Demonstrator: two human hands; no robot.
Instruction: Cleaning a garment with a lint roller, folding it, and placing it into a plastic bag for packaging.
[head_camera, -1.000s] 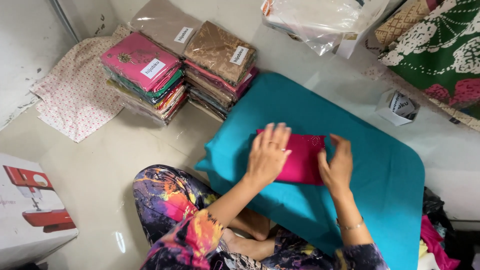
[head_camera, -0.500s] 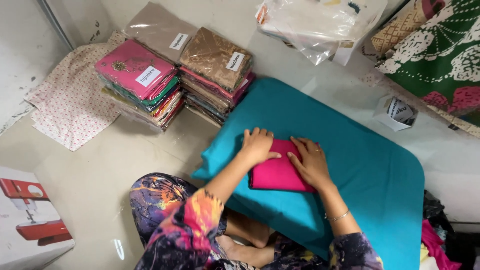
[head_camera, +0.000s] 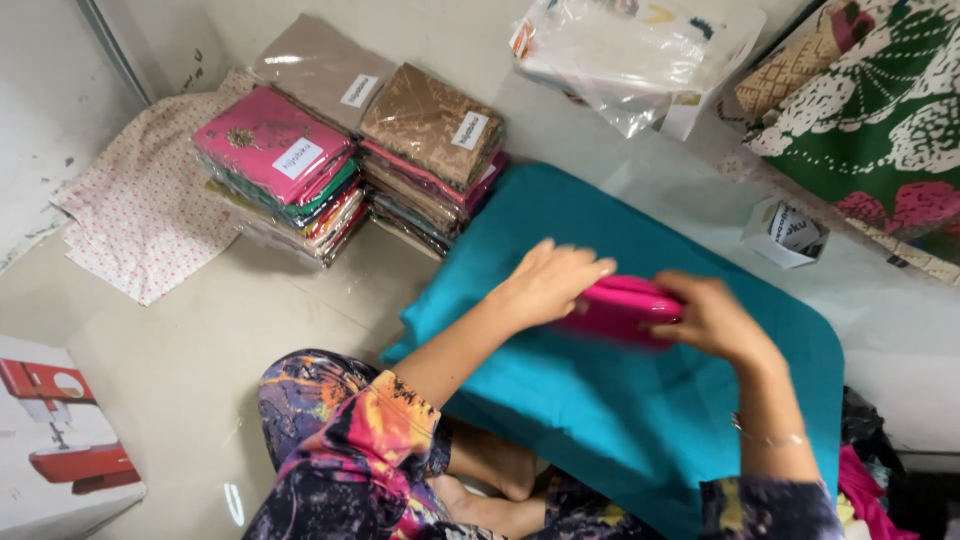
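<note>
Teal pad (head_camera: 600, 420) on floor; left hand (head_camera: 552, 283), right hand (head_camera: 712, 320) grip pink folded cloth (head_camera: 622, 305)

Pink cloth (head_camera: 620, 308) now folded narrower

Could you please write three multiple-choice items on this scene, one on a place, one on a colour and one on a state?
1. Where do the two stacks of packed fabrics stand?
A. on the floor beyond the teal pad
B. on the teal pad
C. on the person's lap

2. What colour is the folded cloth in the hands?
A. green
B. pink
C. white

3. How is the cloth held?
A. left hand only
B. lying untouched
C. between both hands

Answers: 1 A, they stand on the floor past the teal pad. 2 B, it is bright pink. 3 C, left hand and right hand both grip it.
</note>
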